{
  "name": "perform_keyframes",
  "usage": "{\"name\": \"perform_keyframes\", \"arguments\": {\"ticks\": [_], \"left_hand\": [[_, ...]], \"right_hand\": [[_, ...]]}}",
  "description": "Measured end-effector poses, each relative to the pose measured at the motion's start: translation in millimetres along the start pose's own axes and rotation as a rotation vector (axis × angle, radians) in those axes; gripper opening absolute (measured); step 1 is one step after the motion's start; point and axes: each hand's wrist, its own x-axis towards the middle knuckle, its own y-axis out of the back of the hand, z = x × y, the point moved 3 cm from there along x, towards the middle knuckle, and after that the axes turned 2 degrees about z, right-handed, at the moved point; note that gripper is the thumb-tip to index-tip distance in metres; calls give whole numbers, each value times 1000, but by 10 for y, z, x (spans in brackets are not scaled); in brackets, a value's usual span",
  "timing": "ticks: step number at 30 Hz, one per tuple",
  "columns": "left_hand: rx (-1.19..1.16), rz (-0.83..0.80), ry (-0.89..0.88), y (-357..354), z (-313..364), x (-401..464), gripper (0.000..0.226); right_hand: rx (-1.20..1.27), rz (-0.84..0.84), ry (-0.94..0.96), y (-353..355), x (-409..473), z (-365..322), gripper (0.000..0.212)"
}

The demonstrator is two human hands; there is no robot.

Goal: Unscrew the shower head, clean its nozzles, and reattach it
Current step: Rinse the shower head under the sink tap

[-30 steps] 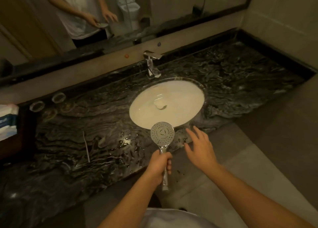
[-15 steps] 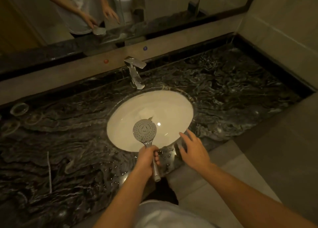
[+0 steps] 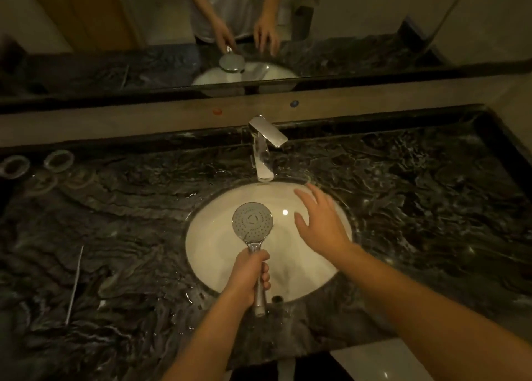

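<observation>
My left hand [image 3: 248, 277] grips the shower head [image 3: 252, 222] over the sink [image 3: 201, 254]; my right hand [image 3: 319, 222] hovers open near the tap [image 3: 263, 147]. A wet handle could slip and strike the basin.

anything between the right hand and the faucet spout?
Nothing: in the head view only bare white sink and its rim separate the open right hand from the faucet.

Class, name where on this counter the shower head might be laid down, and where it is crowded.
Bare marble lies right of the basin, up to the dark rim. Left, a patch lies between basin and thin white stick. The far-left corner is crowded by glass rings; faucet blocks the back.
</observation>
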Motion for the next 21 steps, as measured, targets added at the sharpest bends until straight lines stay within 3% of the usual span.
{"name": "perform_keyframes", "arguments": {"ticks": [10,13,21], "left_hand": [[-99,95,-6,-456,66,261,6],[-137,130,-9,-569,106,373,7],[-155,117,-36,-701,197,536,6]], "right_hand": [[-287,-26,627,208,1810,-470,65],[-376,-92,718,47,1999,-482,70],[-452,-45,831,14,2104,-522,64]]}}
